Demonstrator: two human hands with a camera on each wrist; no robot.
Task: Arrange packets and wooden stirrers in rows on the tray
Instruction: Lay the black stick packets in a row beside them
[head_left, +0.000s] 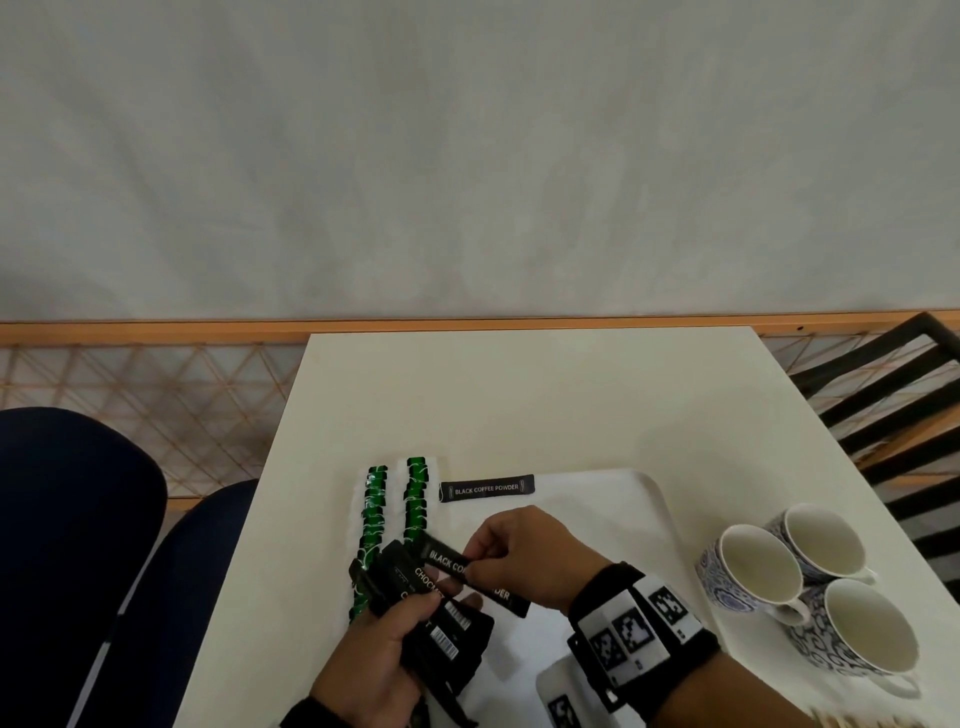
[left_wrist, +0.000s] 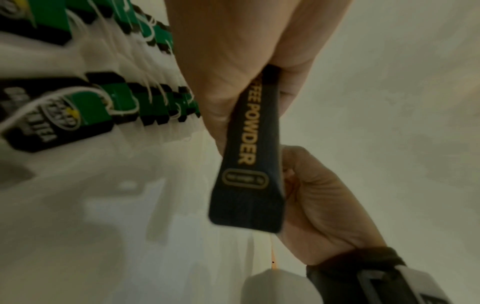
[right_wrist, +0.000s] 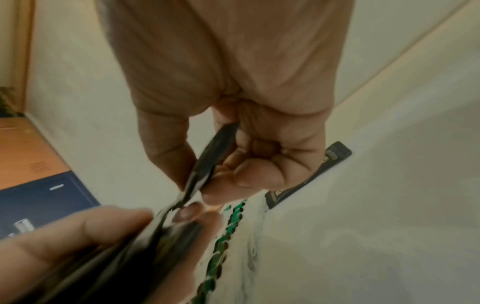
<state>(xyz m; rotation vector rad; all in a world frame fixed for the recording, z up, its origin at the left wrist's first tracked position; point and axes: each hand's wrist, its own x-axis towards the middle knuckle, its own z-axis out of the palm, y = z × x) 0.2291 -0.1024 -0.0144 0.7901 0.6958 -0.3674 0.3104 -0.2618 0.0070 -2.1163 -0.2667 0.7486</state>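
Your left hand (head_left: 374, 660) grips a fanned stack (head_left: 441, 618) of black packets, thumb on top and fingers curled beneath, over the near left part of the tray (head_left: 639, 499). The printing on the stack is only partly readable; barcodes show on two of the packets.

Just beyond that grip, two rows of green packets (head_left: 395, 525) lie overlapped on the tray, running away from you side by side. The near end of the left row is hidden behind the stack.

Your right hand (head_left: 524, 551) pinches one black coffee stick (head_left: 452, 564) between thumb and fingertips. The stick slants across the top of the stack, its near end sticking out below your right palm, its far end pointing at the green rows. In the left wrist view the same stick (left_wrist: 246, 164) hangs from the pinch, clear of the tray. Whether it touches the stack cannot be told.

Beyond your right grip, a second coffee stick (head_left: 487, 488) lies flat and crosswise on the tray, just to the right of the far end of the green rows.

Well to the right of that grip, three patterned cups (head_left: 810, 587) stand bunched together on the bench (head_left: 519, 395), off the tray. A white block (head_left: 561, 696) with a black marker sits near your right wrist.
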